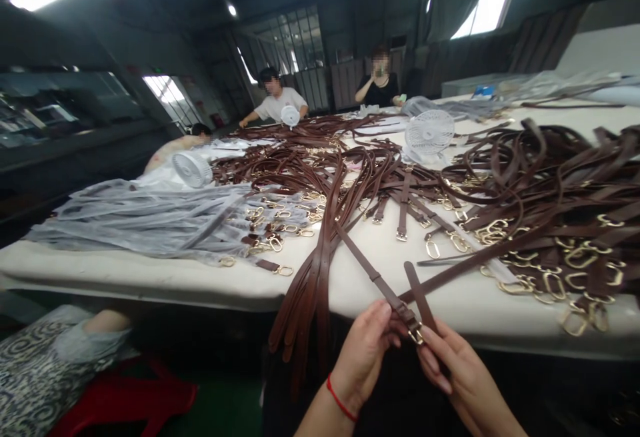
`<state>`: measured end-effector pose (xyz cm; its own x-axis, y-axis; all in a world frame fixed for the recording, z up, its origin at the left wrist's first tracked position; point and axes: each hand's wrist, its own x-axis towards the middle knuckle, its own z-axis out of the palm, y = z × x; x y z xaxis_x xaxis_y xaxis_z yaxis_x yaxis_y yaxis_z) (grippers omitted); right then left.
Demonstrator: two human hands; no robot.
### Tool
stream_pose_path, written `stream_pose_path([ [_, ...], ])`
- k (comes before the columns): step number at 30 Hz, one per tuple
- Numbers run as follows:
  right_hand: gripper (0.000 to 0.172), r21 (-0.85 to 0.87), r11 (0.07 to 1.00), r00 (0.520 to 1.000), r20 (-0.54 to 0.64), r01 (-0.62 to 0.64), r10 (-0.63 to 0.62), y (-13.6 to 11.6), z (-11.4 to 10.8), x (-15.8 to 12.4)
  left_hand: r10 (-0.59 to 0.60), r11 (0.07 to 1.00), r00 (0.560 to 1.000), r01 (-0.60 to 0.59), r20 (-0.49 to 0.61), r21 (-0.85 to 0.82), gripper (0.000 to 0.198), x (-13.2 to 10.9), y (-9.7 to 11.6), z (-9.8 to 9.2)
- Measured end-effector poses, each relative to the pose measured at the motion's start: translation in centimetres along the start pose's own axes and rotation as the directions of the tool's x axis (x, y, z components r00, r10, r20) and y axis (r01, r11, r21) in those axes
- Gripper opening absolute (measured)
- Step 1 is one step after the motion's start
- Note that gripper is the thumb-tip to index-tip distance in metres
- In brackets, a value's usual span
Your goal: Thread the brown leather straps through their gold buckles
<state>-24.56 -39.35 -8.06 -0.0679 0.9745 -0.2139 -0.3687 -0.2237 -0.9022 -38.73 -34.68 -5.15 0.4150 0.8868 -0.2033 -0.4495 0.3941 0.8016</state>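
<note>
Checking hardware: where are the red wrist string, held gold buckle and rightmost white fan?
Red wrist string [339, 400]: head view, on its middle.
Gold buckle [415, 336]: head view, on its frame.
Rightmost white fan [429, 132]: head view, on its grille.

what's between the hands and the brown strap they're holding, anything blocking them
Nothing visible stands in the way: the left hand and right hand both touch the brown leather strap directly, at its gold buckle.
</note>
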Motion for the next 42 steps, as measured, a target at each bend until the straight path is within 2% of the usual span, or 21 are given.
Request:
stream_pose_path([
  [4, 0.044, -0.003, 0.999, 0.998, -0.029, -0.052, 0.052, 0.7, -0.1, -1.8, -0.106, 0.961, 0.994, 0.105, -0.012, 0.256, 0.039, 0.5, -0.8, 0.2],
  [7, 0.049, -0.038, 0.997, 0.996, -0.056, -0.073, 0.071, 1.1, -0.4, -2.5, -0.182, 0.938, 0.983, 0.171, 0.009, 0.301, 0.043, 0.4, -1.2, 0.4],
  [10, 0.052, -0.043, 0.997, 0.996, -0.069, -0.064, 0.061, 1.1, -0.7, -2.7, -0.209, 0.955, 0.971, 0.179, 0.113, 0.235, 0.040, 0.1, -1.1, 0.2],
  [15, 0.060, -0.038, 0.998, 0.998, -0.043, -0.053, 0.052, 0.5, -0.8, -2.7, -0.196, 0.979, 0.938, 0.204, 0.287, 0.001, 0.031, 0.1, -0.6, -0.5],
  [20, 0.056, -0.001, 0.996, 0.996, -0.028, -0.088, 0.088, -0.5, -0.6, -2.6, -0.199, 0.974, 0.910, 0.224, 0.363, -0.028, 0.036, 0.5, -0.9, -0.7],
  [23, 0.049, 0.022, 0.998, 0.998, 0.019, -0.065, 0.064, -1.0, -0.5, -2.4, -0.207, 0.978, 0.918, 0.202, 0.338, 0.052, 0.040, 0.8, -0.9, -0.6],
  [25, 0.043, 0.024, 0.999, 1.000, 0.010, -0.022, 0.022, -1.2, -0.5, -2.3, -0.183, 0.983, 0.938, 0.177, 0.295, 0.048, 0.035, 1.2, -1.0, -0.6],
  [28, 0.039, -0.041, 0.999, 1.000, -0.022, 0.019, -0.020, -1.0, -0.9, -2.6, -0.127, 0.980, 0.968, 0.156, 0.217, -0.124, 0.029, 1.7, -1.1, -0.4],
  [30, 0.037, -0.107, 0.994, 1.000, -0.011, -0.017, 0.016, -0.6, -1.5, -3.1, -0.115, 0.952, 0.981, 0.154, 0.157, -0.264, 0.028, 1.8, -1.0, -0.3],
  [33, 0.037, -0.150, 0.986, 0.998, 0.006, -0.066, 0.068, 0.1, -2.9, -3.6, -0.112, 0.910, 0.988, 0.145, 0.106, -0.389, 0.027, 1.9, -0.6, 0.0],
  [37, 0.038, -0.158, 0.982, 0.995, 0.007, -0.101, 0.104, 0.9, -3.9, -3.8, -0.097, 0.866, 0.991, 0.128, 0.089, -0.484, 0.026, 1.9, -0.4, 0.5],
  [42, 0.040, -0.152, 0.979, 0.989, 0.033, -0.135, 0.142, 1.2, -3.6, -3.5, -0.112, 0.868, 0.993, 0.115, 0.033, -0.484, 0.027, 1.9, -0.9, 0.8],
])
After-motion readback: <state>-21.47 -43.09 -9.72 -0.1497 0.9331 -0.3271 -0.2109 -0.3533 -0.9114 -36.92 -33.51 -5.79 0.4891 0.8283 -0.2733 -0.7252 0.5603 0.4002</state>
